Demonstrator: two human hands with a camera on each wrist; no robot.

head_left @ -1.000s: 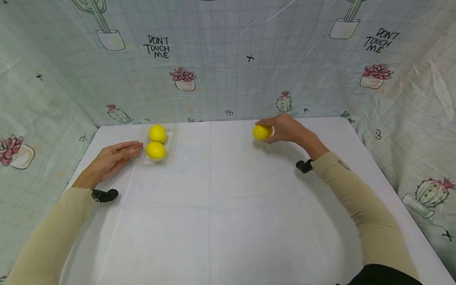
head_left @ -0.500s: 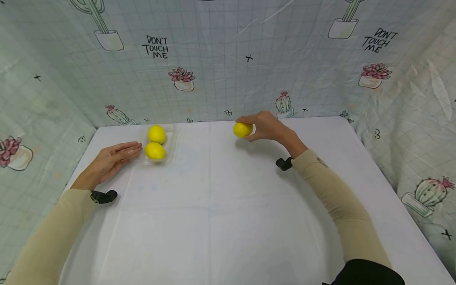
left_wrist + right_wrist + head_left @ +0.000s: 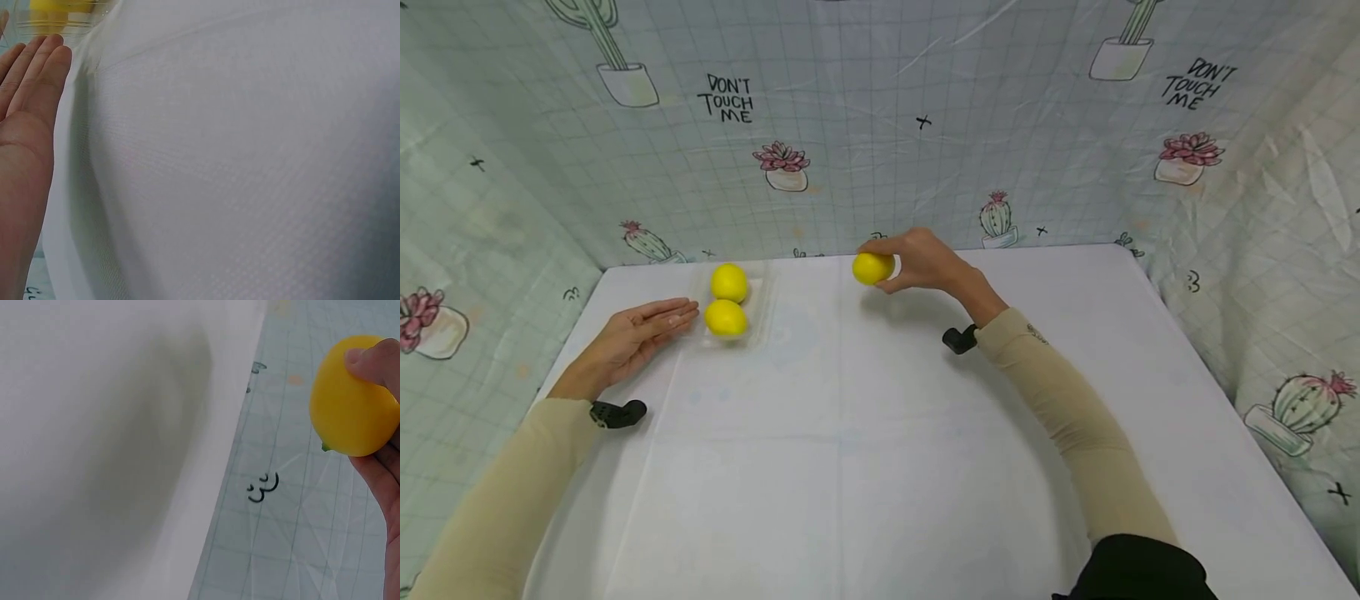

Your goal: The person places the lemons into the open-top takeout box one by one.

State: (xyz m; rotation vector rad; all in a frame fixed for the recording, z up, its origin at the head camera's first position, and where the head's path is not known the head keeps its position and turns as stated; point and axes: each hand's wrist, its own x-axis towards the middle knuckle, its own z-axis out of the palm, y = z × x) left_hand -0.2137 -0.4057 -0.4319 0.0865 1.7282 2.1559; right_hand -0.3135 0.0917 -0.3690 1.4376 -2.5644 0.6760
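My right hand [image 3: 921, 262] grips a yellow lemon [image 3: 872, 268] between thumb and fingers, above the far part of the table. In the right wrist view the held lemon [image 3: 350, 400] shows a small green tip at its lower end. Two more lemons [image 3: 727, 318] sit one behind the other in a clear plastic tray [image 3: 762, 321] at the far left. My left hand [image 3: 640, 337] lies with straight fingers beside the tray, fingertips right at its left side. In the left wrist view those fingertips [image 3: 53, 44] come close under the tray's clear wall [image 3: 69, 22].
A white cloth covers the table [image 3: 850, 467]. Behind and on both sides hangs a curtain [image 3: 865, 167] printed with cacti and lettering, meeting the table's far edge. Each wrist wears a dark camera mount [image 3: 619, 414].
My right hand has carried the held lemon leftward across the far part of the table, from right of centre to about the middle. The left hand and the two lemons in the tray stay put.
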